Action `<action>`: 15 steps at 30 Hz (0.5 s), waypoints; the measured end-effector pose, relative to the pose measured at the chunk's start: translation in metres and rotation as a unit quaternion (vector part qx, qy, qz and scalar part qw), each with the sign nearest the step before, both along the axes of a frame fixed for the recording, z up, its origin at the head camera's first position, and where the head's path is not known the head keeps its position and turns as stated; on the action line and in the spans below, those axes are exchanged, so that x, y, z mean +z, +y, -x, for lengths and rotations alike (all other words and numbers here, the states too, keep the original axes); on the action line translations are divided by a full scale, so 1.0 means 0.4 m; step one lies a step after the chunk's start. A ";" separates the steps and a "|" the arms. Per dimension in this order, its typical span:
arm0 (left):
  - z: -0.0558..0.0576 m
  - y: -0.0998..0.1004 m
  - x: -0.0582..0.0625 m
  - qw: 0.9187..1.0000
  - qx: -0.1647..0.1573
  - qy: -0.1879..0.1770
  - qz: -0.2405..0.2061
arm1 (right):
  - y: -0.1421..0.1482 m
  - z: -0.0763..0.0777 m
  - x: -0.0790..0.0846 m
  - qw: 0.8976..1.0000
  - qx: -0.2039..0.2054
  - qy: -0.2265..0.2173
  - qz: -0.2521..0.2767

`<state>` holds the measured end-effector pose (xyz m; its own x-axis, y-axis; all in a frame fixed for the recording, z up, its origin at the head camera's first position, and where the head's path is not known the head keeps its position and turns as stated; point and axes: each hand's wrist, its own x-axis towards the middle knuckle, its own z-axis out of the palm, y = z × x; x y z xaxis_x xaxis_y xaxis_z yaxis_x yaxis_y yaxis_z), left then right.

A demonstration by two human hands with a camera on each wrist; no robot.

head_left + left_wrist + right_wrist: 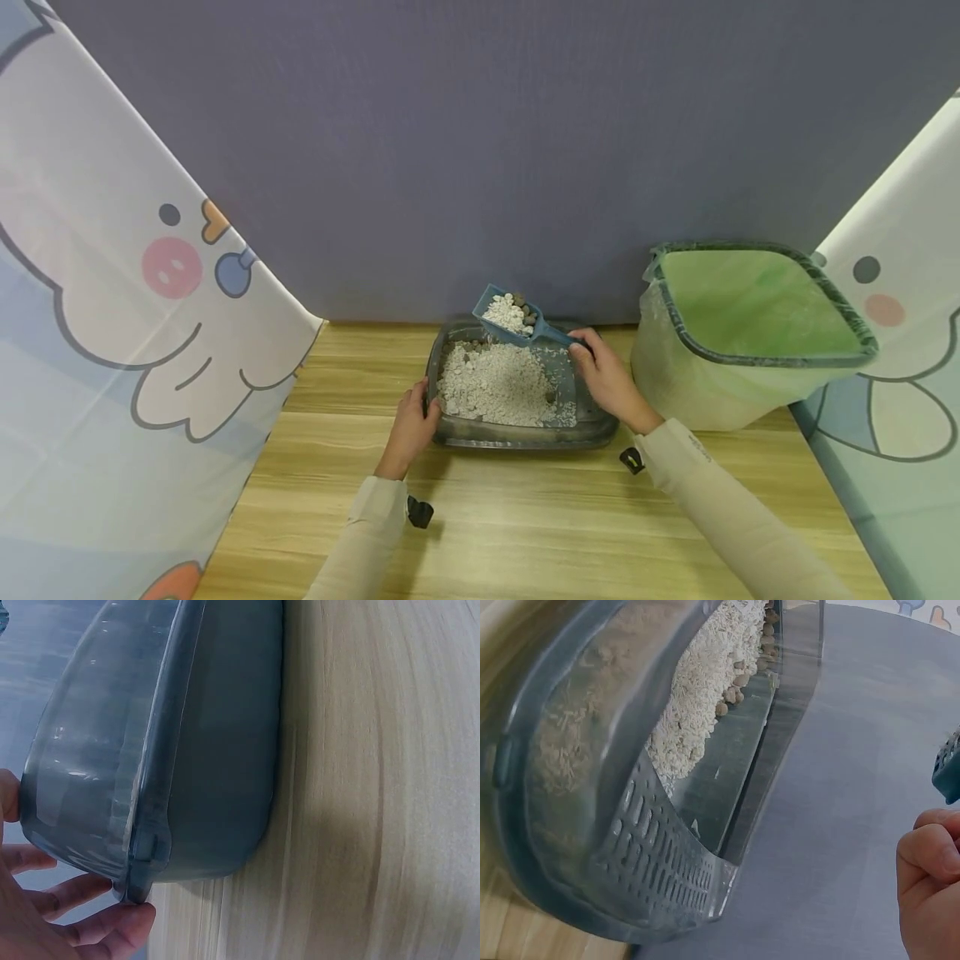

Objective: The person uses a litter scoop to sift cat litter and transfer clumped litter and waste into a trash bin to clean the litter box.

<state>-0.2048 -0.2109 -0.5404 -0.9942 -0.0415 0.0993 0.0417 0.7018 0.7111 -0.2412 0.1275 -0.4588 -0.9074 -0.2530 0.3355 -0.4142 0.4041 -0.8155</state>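
On the wood-grained table (pixel 525 517), a dark, see-through tray (pixel 525 444) is placed near the grey backdrop (pixel 480 150), with pale granules (pixel 495 383) heaped over its left and middle parts. The tray's near left corner is held by the left hand (pixel 414 421), whose thumb is set at the rim while the fingers are bent against the outer side. A blue scoop (pixel 538 327) is gripped by its handle in the right hand (pixel 606 379), with the fingers curled closed round it. The scoop is raised above the tray's far side, its head pointed away and to the left, and it is loaded with white grains (pixel 507 314) and a few brown lumps (pixel 529 318). More brown pellets (pixel 739 690) are seen along one edge of the heap in the right wrist view, where a slotted panel (pixel 660 855) is also shown at the tray's end. Just to the right of the tray, a large bin (pixel 705 387) is lined with a translucent bag.
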 end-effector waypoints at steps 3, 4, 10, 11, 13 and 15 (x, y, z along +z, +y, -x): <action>0.000 0.000 -0.001 1.000 0.000 0.002 -0.002 | 0.003 0.000 0.009 1.000 -0.005 0.009 -0.006; 0.000 0.000 -0.001 1.000 -0.001 0.003 -0.003 | 0.005 0.000 0.012 1.000 -0.008 0.010 -0.010; -0.003 0.001 0.000 1.000 -0.001 0.000 -0.006 | 0.015 0.007 0.022 1.000 -0.012 0.014 -0.020; -0.003 0.001 0.001 1.000 -0.001 -0.001 -0.007 | 0.016 0.008 0.024 1.000 -0.011 0.014 -0.018; -0.003 0.001 0.002 1.000 -0.003 0.001 -0.006 | 0.020 0.008 0.031 0.999 -0.014 0.017 -0.023; -0.004 0.001 0.003 1.000 -0.003 0.002 -0.004 | 0.024 0.007 0.038 0.999 -0.017 0.023 -0.028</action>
